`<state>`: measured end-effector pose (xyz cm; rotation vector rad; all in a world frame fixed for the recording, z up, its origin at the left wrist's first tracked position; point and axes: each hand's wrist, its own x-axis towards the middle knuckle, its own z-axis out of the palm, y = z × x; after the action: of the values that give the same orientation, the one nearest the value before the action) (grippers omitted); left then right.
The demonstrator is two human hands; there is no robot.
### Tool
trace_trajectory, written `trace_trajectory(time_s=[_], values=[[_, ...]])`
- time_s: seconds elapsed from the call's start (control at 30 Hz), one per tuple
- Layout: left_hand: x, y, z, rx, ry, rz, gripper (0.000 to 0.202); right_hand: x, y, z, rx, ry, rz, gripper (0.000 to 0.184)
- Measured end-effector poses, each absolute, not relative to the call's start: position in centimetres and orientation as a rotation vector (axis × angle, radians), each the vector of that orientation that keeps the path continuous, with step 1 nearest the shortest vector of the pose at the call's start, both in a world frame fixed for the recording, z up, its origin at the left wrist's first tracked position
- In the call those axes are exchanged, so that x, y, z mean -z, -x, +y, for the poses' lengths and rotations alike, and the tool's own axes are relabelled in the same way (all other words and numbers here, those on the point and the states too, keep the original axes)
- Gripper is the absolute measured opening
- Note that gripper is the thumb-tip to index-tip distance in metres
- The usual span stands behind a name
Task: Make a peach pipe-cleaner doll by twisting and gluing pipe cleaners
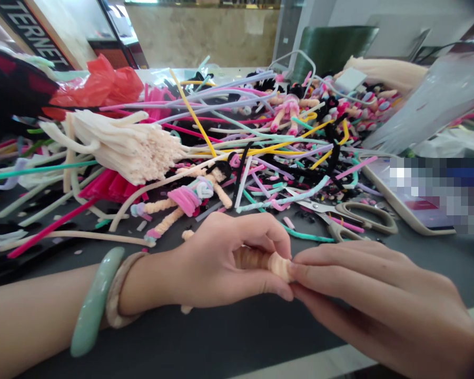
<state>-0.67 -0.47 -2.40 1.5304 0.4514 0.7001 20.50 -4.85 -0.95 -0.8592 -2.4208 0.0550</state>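
Observation:
A beige pipe-cleaner figure [256,259], coiled into a thick body, lies inside the curl of my left hand [225,263]. Small beige ends of it stick out above and below that hand near the wrist. My right hand [363,289] pinches the coil's right end between thumb and fingers; the fingertips of both hands nearly meet there. Just beyond my left hand lies a finished pipe-cleaner doll [189,195] with black hair and a pink and lilac outfit. Open scissors [332,210] with grey handles rest beyond my right hand.
A bundle of cream pipe cleaners [122,147] sits at the left over a hot-pink bundle [106,189]. Loose coloured stems and offcuts cover the far table. A phone [414,200] lies at the right, near a clear plastic bag [434,105]. More dolls [290,110] are piled behind.

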Motion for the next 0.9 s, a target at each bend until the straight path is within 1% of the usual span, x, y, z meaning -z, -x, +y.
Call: trace_trajectory(time_s=[0.27, 0.43, 0.57, 0.63, 0.9], values=[[2.3, 0.6, -0.5, -0.715, -1.511, 0.478, 0.019, 1.3, -20.2, -4.8, -0.139, 0.898, -2.407, 0.008], [2.1, 0.6, -1.0, -0.633, -1.532, 0.479, 0.018, 1.7, -19.8, -4.8, -0.223, 0.917, -2.419, 0.005], [1.8, 0.7, -1.3, -0.614, -1.849, 0.441, 0.014, 1.9, -20.0, -4.8, -0.119, 0.889, -2.497, 0.014], [1.7, 0.7, -1.4, -0.637, -1.966, 0.417, 0.014, 2.0, -20.1, -4.8, -0.091, 0.864, -2.527, 0.016], [1.8, 0.8, -1.1, -0.642, -1.958, 0.445, 0.018, 1.6, -20.1, -4.8, 0.03, 0.893, -2.47, 0.022]])
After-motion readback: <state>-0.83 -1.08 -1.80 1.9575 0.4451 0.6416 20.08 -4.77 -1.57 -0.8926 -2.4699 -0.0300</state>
